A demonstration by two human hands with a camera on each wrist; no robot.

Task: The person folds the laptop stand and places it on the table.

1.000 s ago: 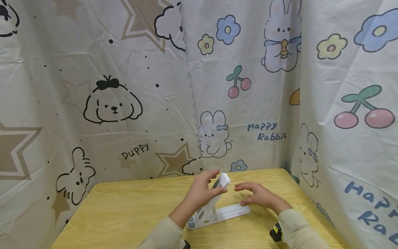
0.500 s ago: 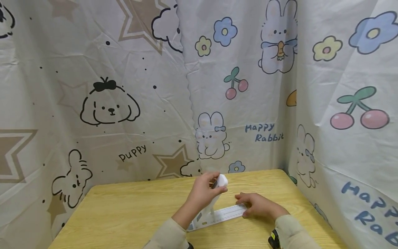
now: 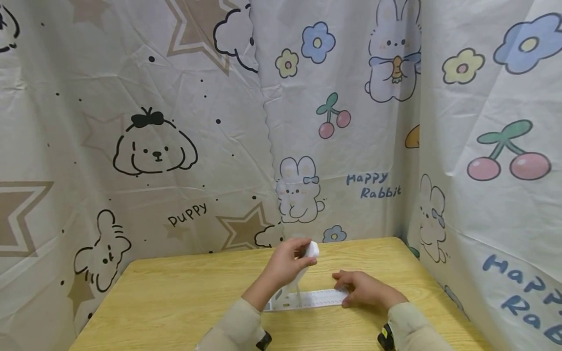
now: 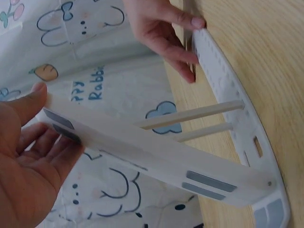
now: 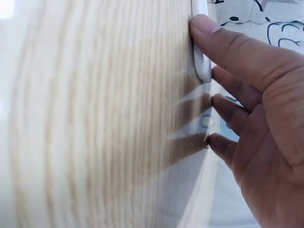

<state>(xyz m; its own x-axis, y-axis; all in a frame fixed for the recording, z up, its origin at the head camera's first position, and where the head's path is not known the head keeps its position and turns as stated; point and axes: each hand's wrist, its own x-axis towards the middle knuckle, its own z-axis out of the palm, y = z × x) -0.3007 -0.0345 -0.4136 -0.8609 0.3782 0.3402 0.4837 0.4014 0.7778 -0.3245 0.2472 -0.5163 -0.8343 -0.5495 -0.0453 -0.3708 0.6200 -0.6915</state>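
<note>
Two sets of fingers (image 4: 66,159) pinch, those of the left hand (image 3: 286,264) at the raised panel (image 4: 128,137) and those of the right hand (image 3: 366,288) at the three-o'clock end of the base (image 4: 232,84), and the white stand (image 3: 322,298), at six o'clock, has just swung nearly parallel to the far edge of the surface (image 3: 175,292), apparently better aligned.

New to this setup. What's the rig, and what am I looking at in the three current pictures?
No machine: a person works with bare hands. The wide picture looks forward and down from the head; the other two come from the left and right wrists. On the wooden table stands a white stand: a flat base with a tilted upper panel, braced by two rods. The left hand grips the panel's raised end; the right hand holds the base's end.
</note>
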